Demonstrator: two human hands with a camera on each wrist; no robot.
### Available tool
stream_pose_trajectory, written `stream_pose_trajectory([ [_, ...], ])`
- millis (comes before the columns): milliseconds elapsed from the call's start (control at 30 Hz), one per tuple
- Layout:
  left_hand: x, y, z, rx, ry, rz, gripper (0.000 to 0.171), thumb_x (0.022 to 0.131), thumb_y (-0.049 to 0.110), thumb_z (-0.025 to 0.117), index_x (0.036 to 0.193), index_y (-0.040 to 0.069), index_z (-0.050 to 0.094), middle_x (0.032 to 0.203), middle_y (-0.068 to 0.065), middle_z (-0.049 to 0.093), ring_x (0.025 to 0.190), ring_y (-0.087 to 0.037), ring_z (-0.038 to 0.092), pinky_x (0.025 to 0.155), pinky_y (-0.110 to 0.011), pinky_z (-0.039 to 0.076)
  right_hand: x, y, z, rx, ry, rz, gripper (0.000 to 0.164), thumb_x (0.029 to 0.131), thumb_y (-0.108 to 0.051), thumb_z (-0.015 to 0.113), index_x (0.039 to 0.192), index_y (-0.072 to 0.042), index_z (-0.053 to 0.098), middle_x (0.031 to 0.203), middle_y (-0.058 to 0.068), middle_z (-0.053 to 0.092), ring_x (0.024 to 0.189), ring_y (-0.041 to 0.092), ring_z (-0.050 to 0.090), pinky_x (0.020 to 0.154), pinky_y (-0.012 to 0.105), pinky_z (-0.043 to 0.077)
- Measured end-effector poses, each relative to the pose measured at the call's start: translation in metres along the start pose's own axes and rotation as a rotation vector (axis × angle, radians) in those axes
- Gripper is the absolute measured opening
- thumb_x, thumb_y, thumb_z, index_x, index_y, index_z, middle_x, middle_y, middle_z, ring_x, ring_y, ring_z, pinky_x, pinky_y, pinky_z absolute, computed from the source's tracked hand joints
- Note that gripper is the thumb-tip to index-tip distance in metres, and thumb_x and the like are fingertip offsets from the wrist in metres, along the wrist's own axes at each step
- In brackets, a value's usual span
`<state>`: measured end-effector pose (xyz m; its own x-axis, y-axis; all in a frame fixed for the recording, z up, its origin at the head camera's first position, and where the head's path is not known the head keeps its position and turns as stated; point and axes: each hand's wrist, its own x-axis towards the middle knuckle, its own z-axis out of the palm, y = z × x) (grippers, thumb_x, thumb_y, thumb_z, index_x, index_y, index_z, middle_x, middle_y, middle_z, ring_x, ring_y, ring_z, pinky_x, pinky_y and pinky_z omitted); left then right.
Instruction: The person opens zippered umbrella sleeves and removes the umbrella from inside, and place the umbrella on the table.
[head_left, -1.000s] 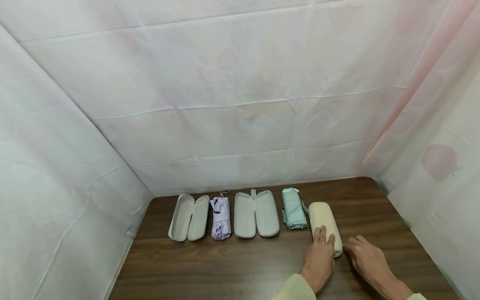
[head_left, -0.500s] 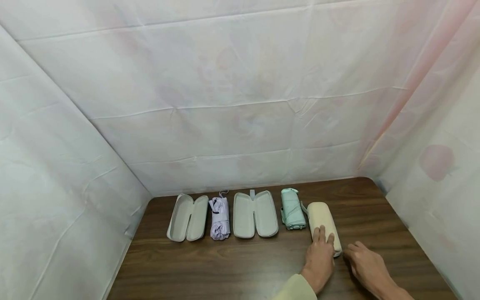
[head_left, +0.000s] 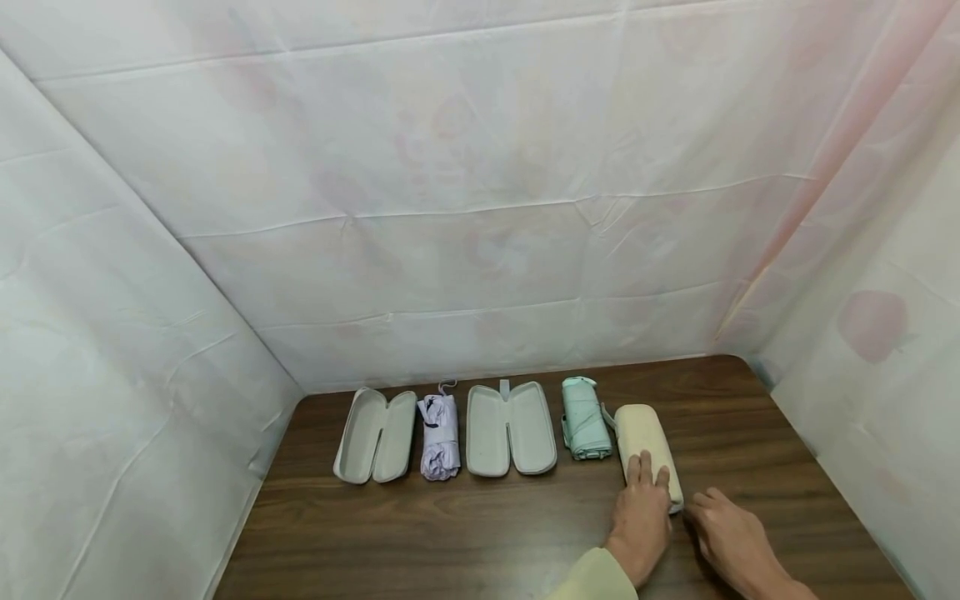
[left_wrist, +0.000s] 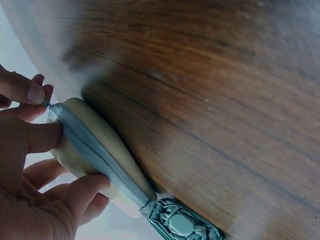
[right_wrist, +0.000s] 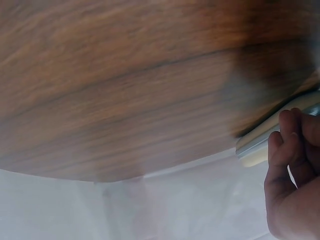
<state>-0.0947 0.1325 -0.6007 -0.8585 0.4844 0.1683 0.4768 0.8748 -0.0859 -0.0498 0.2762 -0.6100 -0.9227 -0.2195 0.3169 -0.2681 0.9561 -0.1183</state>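
A cream zip case (head_left: 647,433) lies on the table at the right of a row. My left hand (head_left: 640,529) grips its near end, with fingers over the top and the thumb against the side. In the left wrist view, a grey zipper (left_wrist: 95,150) runs closed along the side facing that camera. My right hand (head_left: 731,533) is at the case's near right corner. Its thumb and finger pinch the small zipper pull (left_wrist: 46,104). Beside the case's far end lies a folded mint umbrella (head_left: 587,419), whose end shows in the left wrist view.
Left of the mint umbrella are an unfolded grey case (head_left: 487,433), a folded lilac umbrella (head_left: 441,437) and another unfolded grey case (head_left: 393,446). They lie on a dark wooden table (head_left: 450,542). Pale sheets (head_left: 450,250) hang behind and at both sides.
My right hand has shifted slightly toward me at the case's near corner. The left hand keeps its hold, and the other things lie as before.
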Motion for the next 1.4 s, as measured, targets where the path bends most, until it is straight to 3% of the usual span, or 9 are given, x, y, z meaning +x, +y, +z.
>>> stream_pose_trajectory([
  [300, 0.003, -0.006, 0.000, 0.023, 0.026, 0.060, 0.055, 0.088, 0.046, 0.082, 0.139, 0.034, 0.066, 0.151, 0.001, 0.056, 0.134, -0.012, 0.050, 0.071, -0.011, 0.052, -0.001, -0.005, 0.003, 0.003, 0.015, 0.016, 0.020, 0.076, 0.001, 0.088, 0.082, -0.013, 0.076, 0.080, -0.007, 0.065, 0.074, 0.013, 0.058, 0.053, 0.025, 0.051],
  [400, 0.007, -0.018, -0.004, 0.029, -0.006, 0.153, 0.053, 0.093, 0.051, 0.076, 0.142, 0.035, 0.065, 0.153, 0.001, 0.054, 0.138, -0.012, 0.049, 0.075, -0.014, 0.053, -0.003, -0.003, 0.004, 0.000, 0.013, 0.021, 0.017, 0.077, -0.001, 0.088, 0.083, -0.011, 0.076, 0.080, -0.005, 0.066, 0.075, 0.014, 0.058, 0.052, 0.024, 0.050],
  [500, 0.016, -0.035, -0.007, 0.036, -0.078, 0.282, 0.055, 0.097, 0.054, 0.070, 0.149, 0.037, 0.060, 0.163, 0.005, 0.045, 0.148, -0.011, 0.042, 0.092, -0.016, 0.053, -0.002, 0.000, 0.004, -0.016, -0.018, 0.023, 0.015, 0.079, -0.003, 0.088, 0.085, -0.010, 0.076, 0.081, -0.004, 0.065, 0.076, 0.016, 0.059, 0.052, 0.024, 0.050],
  [633, 0.029, -0.054, -0.014, 0.093, -0.217, 0.453, 0.062, 0.102, 0.057, 0.063, 0.159, 0.041, 0.045, 0.171, 0.016, 0.028, 0.158, -0.006, 0.026, 0.115, -0.018, 0.039, 0.000, 0.004, 0.004, -0.020, -0.077, 0.022, 0.015, 0.083, -0.007, 0.087, 0.086, -0.013, 0.074, 0.081, -0.006, 0.063, 0.077, 0.015, 0.059, 0.053, 0.025, 0.050],
  [733, 0.036, -0.063, -0.018, 0.129, -0.269, 0.548, 0.062, 0.104, 0.056, 0.059, 0.162, 0.045, 0.038, 0.173, 0.019, 0.024, 0.159, -0.004, 0.020, 0.117, -0.016, 0.033, 0.002, 0.007, 0.003, -0.021, -0.135, 0.016, 0.015, 0.086, -0.009, 0.084, 0.085, -0.016, 0.072, 0.082, -0.007, 0.064, 0.079, 0.015, 0.059, 0.056, 0.027, 0.051],
  [833, 0.039, -0.067, -0.020, 0.155, -0.261, 0.605, 0.061, 0.104, 0.056, 0.056, 0.161, 0.048, 0.037, 0.173, 0.021, 0.021, 0.159, -0.002, 0.019, 0.112, -0.014, 0.038, 0.003, 0.009, 0.002, -0.029, -0.176, -0.003, 0.015, 0.089, -0.010, 0.082, 0.084, -0.019, 0.070, 0.083, -0.008, 0.064, 0.080, 0.014, 0.060, 0.057, 0.027, 0.052],
  [933, 0.041, -0.069, -0.020, 0.155, -0.241, 0.617, 0.060, 0.104, 0.058, 0.054, 0.161, 0.050, 0.037, 0.173, 0.023, 0.021, 0.158, -0.001, 0.020, 0.106, -0.013, 0.044, 0.003, 0.013, 0.002, -0.026, -0.158, -0.027, 0.016, 0.089, -0.011, 0.082, 0.084, -0.020, 0.070, 0.082, -0.011, 0.063, 0.078, 0.012, 0.058, 0.056, 0.025, 0.050],
  [1167, 0.035, -0.065, -0.017, 0.014, -0.158, 0.544, 0.062, 0.097, 0.058, 0.061, 0.156, 0.045, 0.050, 0.167, 0.020, 0.037, 0.153, -0.003, 0.035, 0.096, -0.015, 0.052, 0.003, 0.021, -0.001, -0.027, -0.022, -0.087, 0.021, 0.081, -0.008, 0.084, 0.076, -0.020, 0.068, 0.075, -0.014, 0.059, 0.071, 0.010, 0.056, 0.052, 0.024, 0.049],
  [1400, 0.031, -0.051, -0.011, 0.008, -0.144, 0.445, 0.064, 0.093, 0.061, 0.058, 0.156, 0.048, 0.048, 0.166, 0.022, 0.037, 0.152, -0.001, 0.036, 0.095, -0.018, 0.054, 0.004, 0.026, -0.005, -0.046, -0.066, -0.103, 0.023, 0.078, -0.002, 0.086, 0.074, -0.017, 0.069, 0.071, -0.012, 0.054, 0.065, 0.005, 0.046, 0.050, 0.022, 0.044],
])
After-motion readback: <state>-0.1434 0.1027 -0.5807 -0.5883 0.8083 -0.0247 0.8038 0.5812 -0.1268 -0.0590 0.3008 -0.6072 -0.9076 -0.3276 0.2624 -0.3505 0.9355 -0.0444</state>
